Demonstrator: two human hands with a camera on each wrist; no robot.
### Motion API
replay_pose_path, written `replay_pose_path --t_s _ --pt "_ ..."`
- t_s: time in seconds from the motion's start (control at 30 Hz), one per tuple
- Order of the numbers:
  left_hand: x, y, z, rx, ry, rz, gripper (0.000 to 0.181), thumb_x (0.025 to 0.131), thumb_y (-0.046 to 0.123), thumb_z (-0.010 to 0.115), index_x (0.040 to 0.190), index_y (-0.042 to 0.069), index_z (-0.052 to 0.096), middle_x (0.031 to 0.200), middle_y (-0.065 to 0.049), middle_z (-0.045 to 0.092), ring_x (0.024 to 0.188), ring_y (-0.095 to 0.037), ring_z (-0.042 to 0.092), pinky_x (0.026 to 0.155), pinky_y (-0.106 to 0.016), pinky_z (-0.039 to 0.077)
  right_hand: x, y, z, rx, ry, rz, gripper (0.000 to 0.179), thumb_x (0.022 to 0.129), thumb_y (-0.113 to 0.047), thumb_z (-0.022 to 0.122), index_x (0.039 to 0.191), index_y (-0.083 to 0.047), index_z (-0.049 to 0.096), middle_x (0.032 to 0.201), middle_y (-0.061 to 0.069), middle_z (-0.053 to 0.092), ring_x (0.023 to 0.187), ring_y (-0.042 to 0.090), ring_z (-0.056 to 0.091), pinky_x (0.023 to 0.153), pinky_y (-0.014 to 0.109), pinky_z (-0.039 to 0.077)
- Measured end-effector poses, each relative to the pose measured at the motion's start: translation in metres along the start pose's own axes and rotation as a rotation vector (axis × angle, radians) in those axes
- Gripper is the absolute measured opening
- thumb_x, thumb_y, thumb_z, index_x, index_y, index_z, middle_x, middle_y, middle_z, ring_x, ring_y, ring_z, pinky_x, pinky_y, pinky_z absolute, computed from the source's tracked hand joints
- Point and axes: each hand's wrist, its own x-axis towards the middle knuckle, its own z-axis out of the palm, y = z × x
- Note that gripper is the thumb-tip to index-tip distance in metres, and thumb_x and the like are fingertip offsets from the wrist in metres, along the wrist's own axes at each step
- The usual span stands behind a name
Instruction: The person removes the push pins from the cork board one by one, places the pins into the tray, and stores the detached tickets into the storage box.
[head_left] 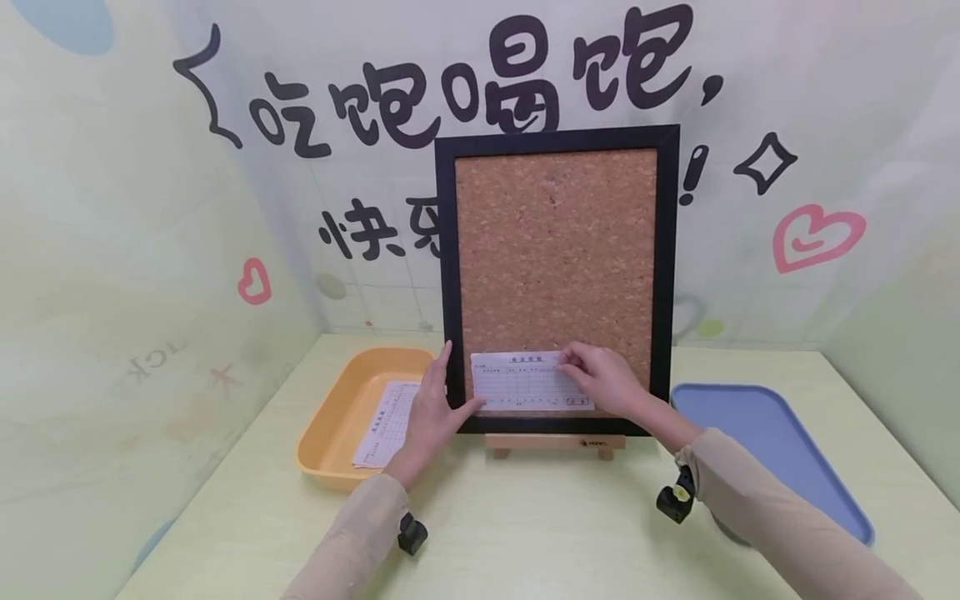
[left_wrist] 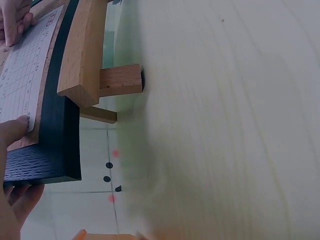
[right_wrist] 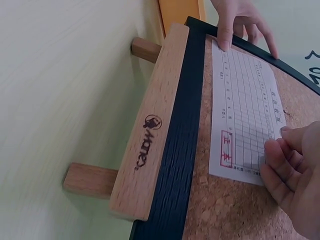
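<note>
A black-framed corkboard (head_left: 555, 250) stands on a small wooden easel (right_wrist: 150, 125). Low on its cork lies a white printed form (head_left: 517, 387) with a ruled grid and a red stamp box. My left hand (head_left: 433, 412) grips the frame's left side: the thumb (left_wrist: 17, 127) presses the form's lower left corner, while other fingers reach round the frame's edge. At the form's upper right edge, my right hand (head_left: 603, 379) has its thumb and curled fingers (right_wrist: 280, 160) pinched together on the paper. Whether a small pin sits between those fingertips is hidden.
An orange tray (head_left: 330, 433) at the left holds more printed forms (head_left: 386, 425). To the right lies a blue tray (head_left: 780, 458), partly behind the right forearm. A wall with large black lettering (head_left: 521, 75) rises behind the pale table (head_left: 525, 533).
</note>
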Motion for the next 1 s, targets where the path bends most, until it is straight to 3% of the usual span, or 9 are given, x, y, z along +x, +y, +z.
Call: replay_pose_path --t_s 0.13,0.4,0.6,0.7,0.8,0.93,1.0 --pt "0.001 -0.001 -0.004 0.026 -0.016 0.012 0.098 0.07 0.022 0.078 0.146 0.019 0.017 0.128 -0.016 0.044 0.092 -0.028 0.056 0.079 -0.038 0.051 -0.004 0.004 -0.002 -0.003 0.001 -0.021 0.004 0.088 -0.013 0.058 0.087 -0.009 0.06 0.068 -0.001 0.053 0.058 0.012 0.044 0.052 0.024 0.037" --pt "0.008 0.001 -0.014 0.119 0.003 0.064 0.088 0.069 0.022 0.079 0.141 0.012 0.029 0.126 -0.015 0.046 0.097 -0.028 0.055 0.078 -0.038 0.05 -0.007 0.008 -0.001 -0.024 0.008 -0.06 0.005 0.087 -0.014 0.06 0.085 -0.009 0.06 0.067 -0.002 0.053 0.056 0.01 0.042 0.05 0.023 0.036" --pt "0.019 0.006 -0.025 0.164 0.053 0.131 0.07 0.069 0.019 0.079 0.13 0.003 0.047 0.115 -0.014 0.05 0.077 -0.022 0.054 0.058 -0.028 0.048 -0.007 0.007 -0.002 -0.053 0.005 -0.072 0.009 0.087 -0.015 0.061 0.085 -0.007 0.059 0.07 -0.002 0.057 0.057 0.01 0.043 0.051 0.023 0.037" --pt "0.024 0.007 -0.03 0.2 0.078 0.18 0.061 0.068 0.019 0.079 0.121 0.002 0.054 0.111 -0.014 0.052 0.075 -0.02 0.051 0.052 -0.027 0.044 -0.007 0.007 -0.002 -0.069 0.003 -0.075 0.008 0.087 -0.015 0.061 0.085 -0.007 0.06 0.07 -0.002 0.057 0.057 0.009 0.043 0.051 0.023 0.037" --pt "0.029 0.008 -0.032 0.218 0.068 0.216 0.057 0.068 0.018 0.079 0.118 0.002 0.057 0.109 -0.013 0.053 0.085 -0.022 0.052 0.06 -0.029 0.048 -0.007 0.007 -0.002 -0.078 0.001 -0.08 0.008 0.087 -0.015 0.06 0.085 -0.007 0.06 0.068 -0.003 0.056 0.056 0.009 0.042 0.051 0.023 0.036" --pt "0.034 0.01 -0.032 0.229 0.007 0.256 0.056 0.07 0.018 0.078 0.119 0.003 0.057 0.108 -0.012 0.056 0.096 -0.023 0.051 0.078 -0.033 0.048 -0.007 0.008 -0.001 -0.086 0.001 -0.088 0.007 0.087 -0.015 0.061 0.084 -0.008 0.06 0.068 -0.003 0.056 0.056 0.009 0.042 0.05 0.023 0.036" --pt "0.036 0.012 -0.031 0.236 -0.02 0.276 0.053 0.071 0.019 0.077 0.118 0.004 0.057 0.106 -0.01 0.057 0.095 -0.022 0.052 0.08 -0.032 0.048 -0.006 0.008 0.0 -0.088 0.004 -0.091 0.007 0.087 -0.014 0.061 0.084 -0.008 0.06 0.068 -0.003 0.056 0.056 0.009 0.042 0.05 0.023 0.036"
